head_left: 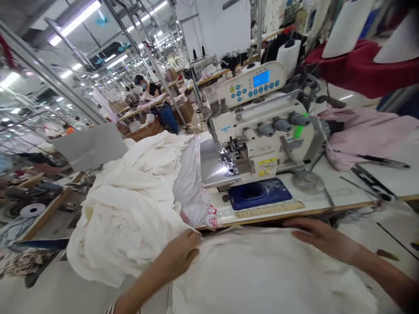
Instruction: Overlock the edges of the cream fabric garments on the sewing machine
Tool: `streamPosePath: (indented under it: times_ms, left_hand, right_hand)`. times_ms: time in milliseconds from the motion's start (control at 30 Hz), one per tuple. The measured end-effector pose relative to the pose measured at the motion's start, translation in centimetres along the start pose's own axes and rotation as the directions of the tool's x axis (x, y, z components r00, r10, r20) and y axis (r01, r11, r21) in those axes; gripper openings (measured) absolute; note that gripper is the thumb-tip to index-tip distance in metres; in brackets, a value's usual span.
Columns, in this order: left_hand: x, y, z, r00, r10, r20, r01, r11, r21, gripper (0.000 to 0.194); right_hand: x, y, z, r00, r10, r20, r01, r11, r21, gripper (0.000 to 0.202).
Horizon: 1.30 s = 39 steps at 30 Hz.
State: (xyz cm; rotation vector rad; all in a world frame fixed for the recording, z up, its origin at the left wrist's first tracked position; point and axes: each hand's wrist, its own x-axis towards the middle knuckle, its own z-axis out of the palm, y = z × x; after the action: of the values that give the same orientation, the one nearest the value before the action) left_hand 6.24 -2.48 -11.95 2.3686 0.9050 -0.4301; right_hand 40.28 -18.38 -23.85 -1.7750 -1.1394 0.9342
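A white cloth point(262, 270) spreads below the table's front edge, between my two hands. My left hand point(183, 253) is closed on the cloth's upper left corner, beside a large heap of cream fabric point(131, 205). At the cloth's upper right edge lies my right hand point(322, 237), its fingers stretched out and apart over the cloth. Beyond the hands stands a white overlock sewing machine point(262, 126) with a lit blue display and a metal plate at its left. A blue pad point(260, 193) and a ruler strip point(270, 210) lie in front of it.
Black tweezers point(381, 161) and a dark tool point(373, 182) lie on the table's right side, near pink fabric point(369, 131). Large thread cones point(347, 28) stand on red cloth behind. Farther back, a person point(149, 87) sits among other worktables. Metal poles rise at the left.
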Motion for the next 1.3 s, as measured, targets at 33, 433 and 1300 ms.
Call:
streamPosePath:
  times_ms: [33, 433, 1300]
  left_hand:
    - [-0.1, 0.1, 2.2, 0.995, 0.043, -0.086, -0.039, 0.998, 0.039, 0.032]
    - [0.3, 2.7, 10.6, 0.781, 0.496, -0.38, -0.44, 0.869, 0.227, 0.019]
    - [7.1, -2.0, -18.2, 0.39, 0.361, -0.847, 0.198, 0.865, 0.46, 0.019]
  right_hand:
    - [-0.5, 0.4, -0.3, 1.0, 0.013, 0.019, -0.012, 1.0, -0.016, 0.029]
    - [-10.5, -0.5, 2.2, 0.979, -0.115, 0.168, 0.182, 0.863, -0.471, 0.028]
    - [8.4, -16.2, 6.3, 0.873, -0.199, -0.445, 0.297, 0.941, 0.16, 0.035]
